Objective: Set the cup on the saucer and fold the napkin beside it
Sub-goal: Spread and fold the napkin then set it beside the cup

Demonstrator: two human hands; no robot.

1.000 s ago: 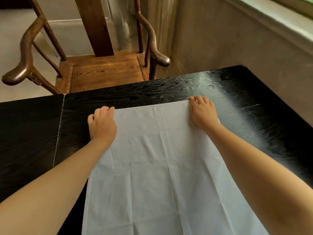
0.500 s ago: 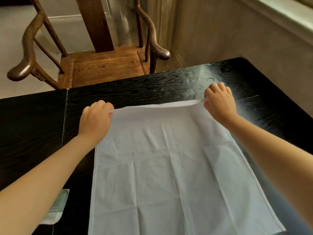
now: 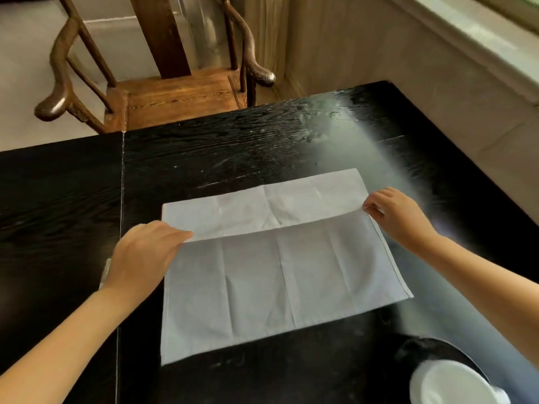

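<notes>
A pale grey-white napkin lies spread on the black table. Its far edge is folded back toward me as a flap. My left hand pinches the flap's left corner, and my right hand pinches its right corner. A white cup sits on a dark saucer at the bottom right, partly cut off by the frame edge.
A wooden armchair stands at the table's far side. A beige wall and a window ledge run along the right. A small pale packet peeks out behind my left wrist.
Both hands have lifted the napkin's far corners and drawn them toward me, folding the far edge over. The view has tilted down, bringing the cup and saucer into sight.
</notes>
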